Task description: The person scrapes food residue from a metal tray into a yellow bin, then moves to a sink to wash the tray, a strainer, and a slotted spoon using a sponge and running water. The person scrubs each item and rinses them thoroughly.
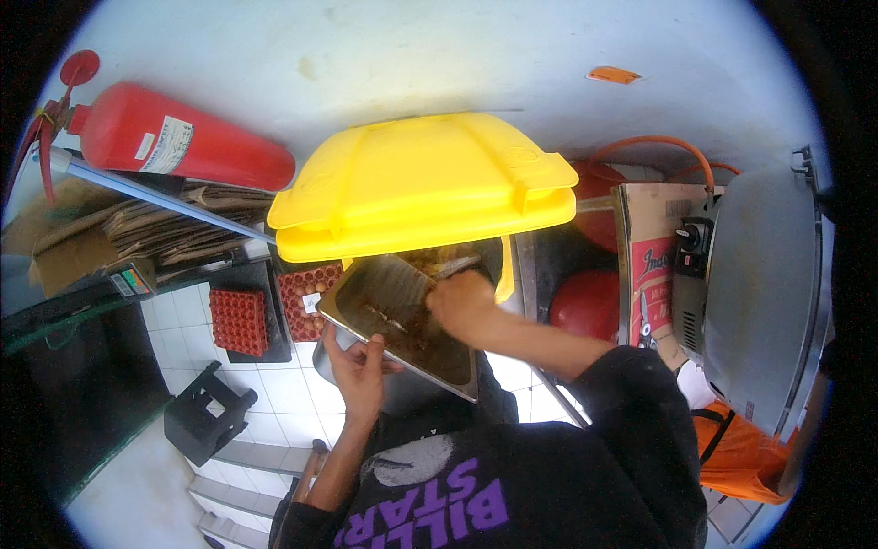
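Note:
A rectangular stainless steel food pan [384, 322] is tilted in front of me, with brown residue across its inside. My left hand [360, 360] grips its near left rim, thumb on the edge. Curled into a fist, my right hand [463, 305] is at the pan's far right side; motion blur and its angle hide whether it holds a tool. Beneath and beyond the pan is the opening of a waste bin, partly hidden, with brown and yellowish scraps [439, 257] inside. The bin's yellow lid [425, 185] is raised over it against the wall.
A red fire extinguisher [185, 137], a blue pole [164, 202] and flattened cardboard [178, 226] are at left. Red egg trays [238, 321] and a black crate [206, 415] stand lower. On the right are red gas cylinders [586, 305], an orange hose [658, 141] and a grey appliance [748, 288].

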Demonstrator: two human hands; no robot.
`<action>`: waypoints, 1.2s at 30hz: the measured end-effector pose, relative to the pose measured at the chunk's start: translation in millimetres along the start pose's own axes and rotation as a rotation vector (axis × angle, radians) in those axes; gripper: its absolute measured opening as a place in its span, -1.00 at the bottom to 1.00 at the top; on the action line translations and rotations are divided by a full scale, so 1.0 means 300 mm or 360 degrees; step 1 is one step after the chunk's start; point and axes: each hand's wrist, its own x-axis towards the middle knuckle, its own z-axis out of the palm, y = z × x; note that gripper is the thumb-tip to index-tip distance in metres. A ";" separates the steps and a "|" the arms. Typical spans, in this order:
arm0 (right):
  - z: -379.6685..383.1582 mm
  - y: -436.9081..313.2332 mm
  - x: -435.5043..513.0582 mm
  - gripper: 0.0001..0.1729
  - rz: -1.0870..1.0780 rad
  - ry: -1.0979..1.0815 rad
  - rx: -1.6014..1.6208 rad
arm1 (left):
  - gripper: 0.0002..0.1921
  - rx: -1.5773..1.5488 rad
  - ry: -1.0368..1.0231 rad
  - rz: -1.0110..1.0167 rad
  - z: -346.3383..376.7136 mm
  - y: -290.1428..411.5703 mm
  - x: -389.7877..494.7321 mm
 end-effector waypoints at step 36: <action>0.029 -0.117 0.231 -0.77 -0.0013 0.0050 0.0126 | -0.31 0.0088 0.0090 0.0036 -0.027 0.012 0.030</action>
